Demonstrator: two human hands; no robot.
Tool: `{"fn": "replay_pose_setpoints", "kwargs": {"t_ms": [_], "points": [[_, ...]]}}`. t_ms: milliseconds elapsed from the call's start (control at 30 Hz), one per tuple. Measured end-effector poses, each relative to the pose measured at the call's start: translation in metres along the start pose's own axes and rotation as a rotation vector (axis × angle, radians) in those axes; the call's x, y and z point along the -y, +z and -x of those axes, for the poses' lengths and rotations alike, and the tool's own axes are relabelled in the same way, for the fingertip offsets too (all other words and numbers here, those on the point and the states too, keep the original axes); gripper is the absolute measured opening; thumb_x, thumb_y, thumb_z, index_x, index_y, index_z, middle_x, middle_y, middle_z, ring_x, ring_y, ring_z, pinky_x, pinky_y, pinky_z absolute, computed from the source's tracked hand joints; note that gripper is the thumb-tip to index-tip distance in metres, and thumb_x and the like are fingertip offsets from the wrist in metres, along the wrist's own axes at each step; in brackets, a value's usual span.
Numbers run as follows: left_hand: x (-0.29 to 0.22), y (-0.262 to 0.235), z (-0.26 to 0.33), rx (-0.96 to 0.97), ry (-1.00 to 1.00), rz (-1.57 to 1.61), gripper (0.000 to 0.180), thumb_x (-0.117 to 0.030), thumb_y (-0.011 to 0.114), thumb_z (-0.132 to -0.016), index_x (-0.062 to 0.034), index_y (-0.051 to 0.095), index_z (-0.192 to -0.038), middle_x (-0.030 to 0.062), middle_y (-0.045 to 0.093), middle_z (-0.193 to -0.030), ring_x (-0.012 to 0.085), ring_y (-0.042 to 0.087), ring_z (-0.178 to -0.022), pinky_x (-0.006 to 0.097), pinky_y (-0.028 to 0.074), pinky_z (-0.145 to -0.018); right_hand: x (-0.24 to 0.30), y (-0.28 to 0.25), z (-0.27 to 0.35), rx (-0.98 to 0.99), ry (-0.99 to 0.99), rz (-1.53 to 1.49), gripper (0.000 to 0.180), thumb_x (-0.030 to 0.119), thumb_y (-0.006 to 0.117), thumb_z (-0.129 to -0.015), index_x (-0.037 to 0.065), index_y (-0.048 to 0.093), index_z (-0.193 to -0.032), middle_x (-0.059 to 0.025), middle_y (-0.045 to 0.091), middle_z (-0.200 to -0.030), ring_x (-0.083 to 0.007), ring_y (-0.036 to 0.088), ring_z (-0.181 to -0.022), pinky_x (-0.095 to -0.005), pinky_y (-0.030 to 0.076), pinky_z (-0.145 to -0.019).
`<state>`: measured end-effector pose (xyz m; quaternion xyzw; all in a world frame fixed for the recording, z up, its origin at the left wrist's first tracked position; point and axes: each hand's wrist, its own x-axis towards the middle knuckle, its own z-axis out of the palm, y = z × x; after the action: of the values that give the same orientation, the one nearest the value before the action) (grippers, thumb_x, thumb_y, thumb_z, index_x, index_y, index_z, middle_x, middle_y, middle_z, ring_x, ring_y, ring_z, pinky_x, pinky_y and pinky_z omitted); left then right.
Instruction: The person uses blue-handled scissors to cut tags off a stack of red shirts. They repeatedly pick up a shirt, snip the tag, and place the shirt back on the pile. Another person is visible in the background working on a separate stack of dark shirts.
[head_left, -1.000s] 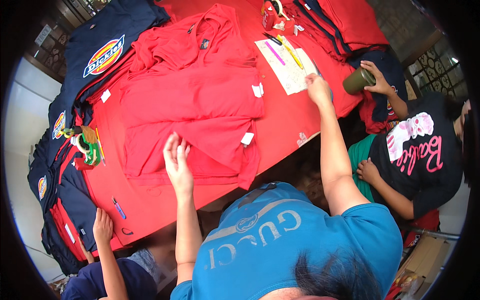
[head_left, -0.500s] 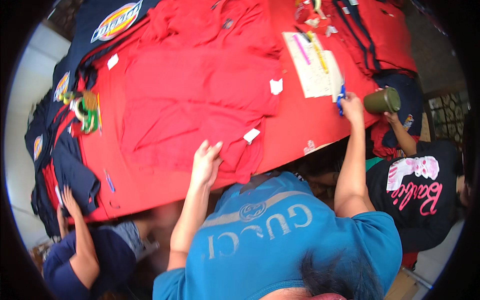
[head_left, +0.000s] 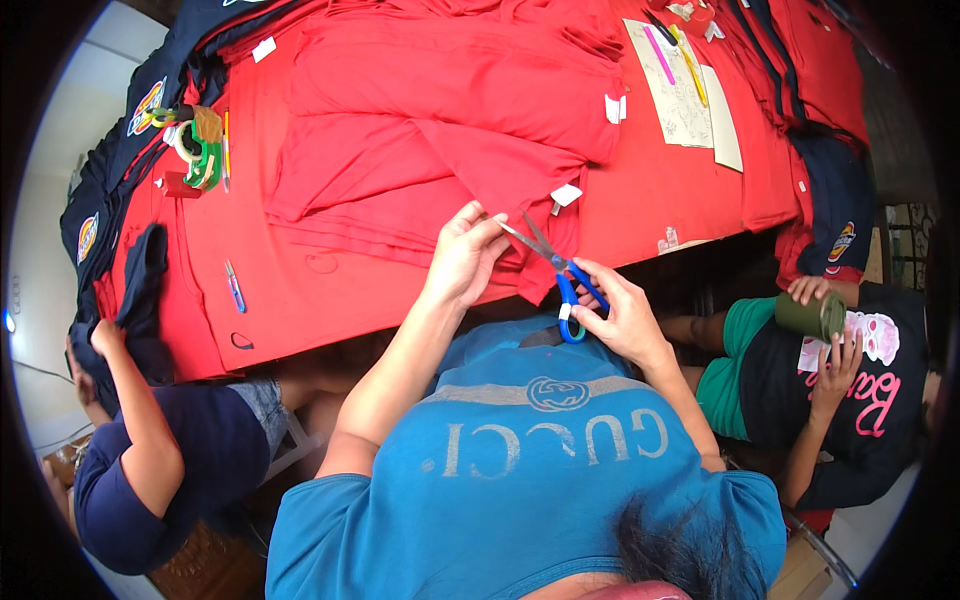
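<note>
Blue-handled scissors are in my right hand, above the table's near edge, their blades parted and pointing up and left. Close to the blade tips is my left hand, thumb and fingers drawn together; whatever they may pinch is too small to make out. Beneath and beyond both hands lies a stack of red garments, loosely folded. A white tag sticks out of the stack just past the scissors, and another white tag shows farther up its right side.
Paper sheets with pens lie at the far right. Tape rolls and a small blue-handled tool are on the red-covered table. One person at the left handles dark cloth; another at the right holds a green tumbler.
My right hand has brought the scissors from the table's right side to the middle, and their blades are now apart. My left hand has risen toward them. The co-worker's tumbler has come nearer their body.
</note>
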<state>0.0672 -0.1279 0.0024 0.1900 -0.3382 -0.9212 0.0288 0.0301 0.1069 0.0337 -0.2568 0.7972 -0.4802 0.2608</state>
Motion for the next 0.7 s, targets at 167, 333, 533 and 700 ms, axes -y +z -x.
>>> {"fn": "replay_pose_setpoints", "kwargs": {"t_ms": [167,333,533,700], "points": [[-0.002,0.011,-0.002,-0.031,-0.009,-0.06,0.018,0.0,0.057,-0.089,-0.0021,0.058,-0.107,0.0071,0.064,-0.102,0.0135,0.062,-0.094,0.027,0.05,-0.081,-0.005,0.013,0.009,-0.11,-0.018,0.079,0.053,0.002,0.065,-0.081,0.001,0.049,-0.132,-0.0168,0.061,-0.107,-0.0191,0.063,-0.083,-0.0296,0.052,-0.076],[-0.003,0.01,0.002,-0.025,-0.007,-0.102,0.016,0.0,0.06,-0.088,-0.0033,0.059,-0.103,0.0021,0.063,-0.091,0.0088,0.063,-0.085,0.021,0.052,-0.07,-0.012,0.019,0.008,-0.156,-0.058,0.01,0.05,-0.001,0.057,-0.085,0.002,0.048,-0.134,-0.0153,0.061,-0.107,-0.0184,0.063,-0.084,-0.0287,0.05,-0.079],[0.0,0.007,0.0,0.021,-0.075,-0.111,0.025,-0.01,0.057,-0.092,-0.005,0.051,-0.116,0.0073,0.06,-0.107,0.0175,0.062,-0.095,0.032,0.051,-0.083,-0.026,0.017,0.0,-0.147,0.043,-0.391,0.048,0.001,0.056,-0.086,0.003,0.05,-0.134,-0.0041,0.063,-0.087,-0.0064,0.056,-0.071,-0.0232,0.048,-0.069],[-0.001,0.003,0.001,-0.051,-0.144,0.022,0.037,-0.023,0.051,-0.097,-0.0077,0.037,-0.129,0.0149,0.056,-0.123,0.0276,0.061,-0.104,0.046,0.049,-0.092,-0.005,0.003,-0.012,-0.11,-0.028,-0.244,0.053,0.009,0.067,-0.083,0.001,0.05,-0.132,-0.0105,0.061,-0.107,-0.0129,0.058,-0.09,-0.0279,0.048,-0.081]]}}
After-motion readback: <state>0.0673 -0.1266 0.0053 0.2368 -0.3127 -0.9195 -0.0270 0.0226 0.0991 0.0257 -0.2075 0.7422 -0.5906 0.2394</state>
